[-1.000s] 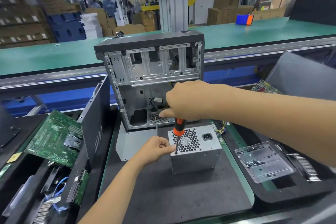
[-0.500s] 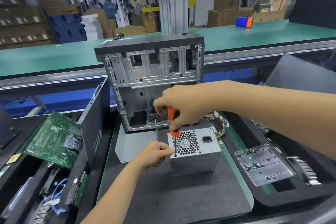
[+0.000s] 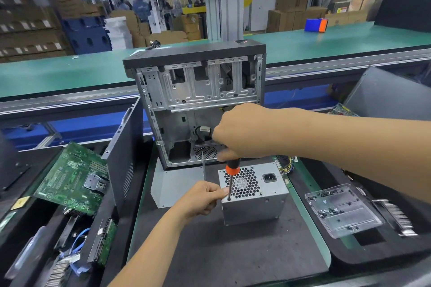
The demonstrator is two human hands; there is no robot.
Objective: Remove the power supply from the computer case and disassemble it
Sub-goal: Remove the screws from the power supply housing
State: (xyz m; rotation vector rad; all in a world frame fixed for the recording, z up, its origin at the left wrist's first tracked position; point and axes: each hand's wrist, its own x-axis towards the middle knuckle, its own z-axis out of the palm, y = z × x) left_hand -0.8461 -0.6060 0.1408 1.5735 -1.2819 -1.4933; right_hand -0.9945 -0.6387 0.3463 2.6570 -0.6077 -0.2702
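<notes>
Standing at the back of the counter [image 3: 233,263] is the big computer case [image 3: 198,100], upright, with its open side facing the camera and bare metal inside. A dark side panel [image 3: 126,158] leans just left of it. A green circuit board [image 3: 72,177] lies tilted in the bin on the left. On the right sits a clear plastic tray [image 3: 342,209] with small dark screws in it.

The power supply [image 3: 254,196] is out of the case. It is a grey metal box that stands on the dark mat just in front of the case. Its top side has a honeycomb fan grille and a black plug socket. Colored wires stick out behind it.

The right arm reaches in from the right side, held high over the box. The right hand [image 3: 245,133] is curled tight round the top of the screwdriver [image 3: 231,177], which has an orange and black handle. The tool points almost straight down, and its thin metal tip sits at the near left corner of the box top.

The left arm comes up from the bottom. The left hand [image 3: 200,198] is curled against the left edge of the box, with the thumb and fingertip pinching the screwdriver shaft near its tip. The two hands are apart, one above the other.
</notes>
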